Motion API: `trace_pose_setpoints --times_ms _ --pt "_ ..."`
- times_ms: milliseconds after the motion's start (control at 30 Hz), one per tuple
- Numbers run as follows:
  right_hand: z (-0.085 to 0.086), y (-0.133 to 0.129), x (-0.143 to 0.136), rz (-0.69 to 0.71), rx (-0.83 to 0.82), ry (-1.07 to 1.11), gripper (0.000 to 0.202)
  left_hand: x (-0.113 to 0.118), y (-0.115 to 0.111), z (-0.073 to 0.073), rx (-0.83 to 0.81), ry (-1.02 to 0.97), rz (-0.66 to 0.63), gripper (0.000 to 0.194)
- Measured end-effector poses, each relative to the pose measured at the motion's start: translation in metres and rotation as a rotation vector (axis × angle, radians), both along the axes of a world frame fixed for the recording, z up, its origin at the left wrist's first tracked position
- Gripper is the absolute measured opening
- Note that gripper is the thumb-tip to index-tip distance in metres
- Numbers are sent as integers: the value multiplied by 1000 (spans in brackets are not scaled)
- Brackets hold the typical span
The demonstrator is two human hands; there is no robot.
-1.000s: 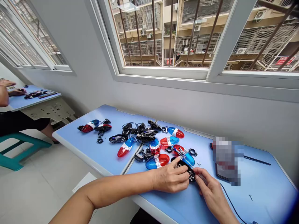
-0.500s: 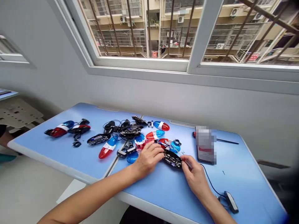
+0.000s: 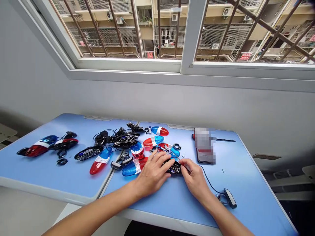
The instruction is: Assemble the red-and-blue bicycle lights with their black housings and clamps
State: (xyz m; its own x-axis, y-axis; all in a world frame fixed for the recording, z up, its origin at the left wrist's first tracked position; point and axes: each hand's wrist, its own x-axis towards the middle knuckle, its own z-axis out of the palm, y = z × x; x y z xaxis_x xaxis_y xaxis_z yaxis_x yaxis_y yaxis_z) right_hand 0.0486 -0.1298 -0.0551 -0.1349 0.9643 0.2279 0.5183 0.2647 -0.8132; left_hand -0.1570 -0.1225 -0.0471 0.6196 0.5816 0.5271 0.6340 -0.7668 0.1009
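A black oval housing [image 3: 175, 167] with an exposed circuit board lies on the table before me. My left hand [image 3: 153, 171] grips its left end, fingers across the top and thumb along the near edge, hiding that part. At its right end, my right hand [image 3: 194, 176] is closed around a thin silver tool [image 3: 177, 158], which slants up and left past the far edge of the housing. Its exact kind does not show. Just behind lies a red and blue light cover [image 3: 175, 151]. A black cable runs from beside my right hand to a small black clamp-on unit [image 3: 229, 198].
Several red and blue covers [image 3: 100, 160] and open black housings [image 3: 88, 153] lie to the left. A phone [image 3: 204, 147] rests at the back right, with a black-shafted screwdriver [image 3: 225, 140] partly under it. Small screws [image 3: 222, 170] lie on the blue table [image 3: 157, 200].
My view has swung right, so everything sits further left. My left hand now covers more of the housing, with its fingers further over it. The right hand keeps hold of the thin tool.
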Motion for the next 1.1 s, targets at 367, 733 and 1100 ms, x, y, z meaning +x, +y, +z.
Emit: trace_pose_setpoints --times_ms 367,733,1100 --pt "-1 9 3 -29 -49 54 25 9 15 5 -145 45 -46 43" --pt "-15 13 5 -23 -205 93 37 21 5 -5 -294 -167 80 36" --pt "-1 -1 -7 9 -156 151 23 22 -2 2 -511 -317 51 38"
